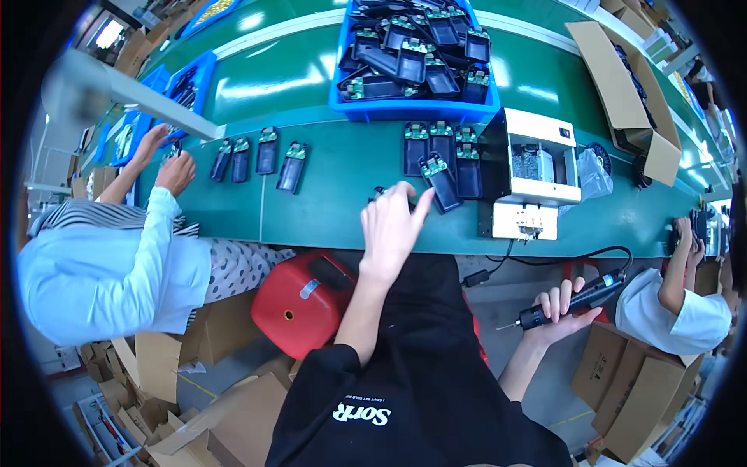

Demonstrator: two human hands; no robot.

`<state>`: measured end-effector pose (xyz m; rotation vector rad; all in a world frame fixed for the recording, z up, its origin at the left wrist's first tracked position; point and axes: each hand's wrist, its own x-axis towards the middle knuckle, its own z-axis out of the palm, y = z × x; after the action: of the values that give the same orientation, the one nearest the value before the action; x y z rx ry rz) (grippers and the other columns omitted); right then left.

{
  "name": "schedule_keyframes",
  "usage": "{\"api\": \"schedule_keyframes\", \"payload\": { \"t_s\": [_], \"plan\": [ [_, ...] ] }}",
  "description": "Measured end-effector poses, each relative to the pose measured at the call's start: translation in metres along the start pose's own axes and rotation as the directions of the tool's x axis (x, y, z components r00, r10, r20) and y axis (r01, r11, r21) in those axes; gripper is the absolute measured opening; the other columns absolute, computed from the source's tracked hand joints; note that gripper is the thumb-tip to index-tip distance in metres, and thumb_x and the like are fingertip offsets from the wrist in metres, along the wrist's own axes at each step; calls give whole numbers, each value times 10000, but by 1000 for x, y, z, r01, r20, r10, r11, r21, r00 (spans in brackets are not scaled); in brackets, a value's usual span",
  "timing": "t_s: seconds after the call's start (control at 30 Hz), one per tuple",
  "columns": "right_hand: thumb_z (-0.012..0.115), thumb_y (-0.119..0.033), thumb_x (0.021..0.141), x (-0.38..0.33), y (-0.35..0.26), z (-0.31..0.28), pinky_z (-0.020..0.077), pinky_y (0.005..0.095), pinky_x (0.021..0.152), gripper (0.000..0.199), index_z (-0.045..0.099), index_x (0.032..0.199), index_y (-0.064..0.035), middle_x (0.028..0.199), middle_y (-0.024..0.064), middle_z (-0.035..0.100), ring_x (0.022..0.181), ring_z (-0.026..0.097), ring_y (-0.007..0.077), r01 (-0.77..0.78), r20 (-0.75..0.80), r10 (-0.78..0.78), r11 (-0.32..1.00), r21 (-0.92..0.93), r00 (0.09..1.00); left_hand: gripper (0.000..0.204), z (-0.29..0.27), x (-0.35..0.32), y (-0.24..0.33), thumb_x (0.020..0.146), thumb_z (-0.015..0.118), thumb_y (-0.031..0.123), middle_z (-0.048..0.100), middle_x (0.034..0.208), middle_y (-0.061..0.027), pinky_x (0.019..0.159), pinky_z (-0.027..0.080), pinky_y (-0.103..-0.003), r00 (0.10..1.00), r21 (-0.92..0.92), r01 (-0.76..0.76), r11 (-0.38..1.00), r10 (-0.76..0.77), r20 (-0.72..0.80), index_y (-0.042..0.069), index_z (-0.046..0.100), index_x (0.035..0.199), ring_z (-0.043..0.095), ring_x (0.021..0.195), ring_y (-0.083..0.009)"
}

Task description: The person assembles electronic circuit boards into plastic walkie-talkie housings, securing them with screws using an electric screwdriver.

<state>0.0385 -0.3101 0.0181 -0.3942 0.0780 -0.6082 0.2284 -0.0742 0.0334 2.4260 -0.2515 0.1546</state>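
Note:
My left hand [391, 226] reaches over the green bench edge [327, 226], fingers spread, touching a small dark part next to a tilted black casing with a green circuit board [440, 181]. Whether the hand grips that part is hidden. Three more black casings [442, 148] lie in a row just beyond. My right hand [562, 307] hangs low beside my lap, closed around a black electric screwdriver [580, 297] with a cable.
A blue bin [412, 109] full of black casings stands behind. A white box machine [529, 175] sits at the right. Several casings [264, 156] lie left. A person in light blue works at left, another at right. A red stool [303, 300] and cardboard boxes surround me.

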Motion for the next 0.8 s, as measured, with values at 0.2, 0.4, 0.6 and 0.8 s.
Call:
{"api": "schedule_keyframes", "payload": {
  "t_s": [0.2, 0.4, 0.6, 0.8],
  "plan": [
    [530, -599, 960, 6, -1, -16, 325, 208, 399, 554, 457, 1086, -64, 635, -10, 387, 428, 376, 68, 71, -56, -79, 989, -131, 995, 315, 31, 34, -7, 907, 680, 320, 646, 632, -153, 579, 474, -434, 983, 75, 33, 997, -46, 178, 30, 705, 785, 650, 616, -344],
    [551, -598, 950, 10, -1, -16, 334, 213, 386, 546, 441, 1055, -74, 628, -10, 391, 412, 377, 67, 88, -107, -107, 982, -169, 988, 321, 11, 61, 6, 899, 683, 298, 616, 575, -143, 591, 488, -435, 978, 1, 123, 992, -122, 171, 14, 699, 750, 643, 602, -356],
    [562, -555, 964, 8, -2, -16, 330, 198, 386, 532, 442, 1082, -51, 642, -6, 396, 429, 387, 62, 91, -56, -101, 982, -167, 993, 290, 24, 100, 1, 895, 689, 310, 656, 657, -131, 592, 500, -431, 991, 135, -14, 991, -4, 137, 29, 708, 829, 637, 608, -362],
    [564, -537, 971, -3, -3, -23, 328, 189, 388, 525, 443, 1089, -39, 649, -5, 399, 437, 390, 60, 124, -31, -130, 979, -160, 991, 270, 29, 60, 10, 854, 730, 289, 659, 821, -121, 663, 509, -415, 980, 15, -193, 981, 192, 46, 53, 695, 981, 652, 741, -331]
  ]
}}
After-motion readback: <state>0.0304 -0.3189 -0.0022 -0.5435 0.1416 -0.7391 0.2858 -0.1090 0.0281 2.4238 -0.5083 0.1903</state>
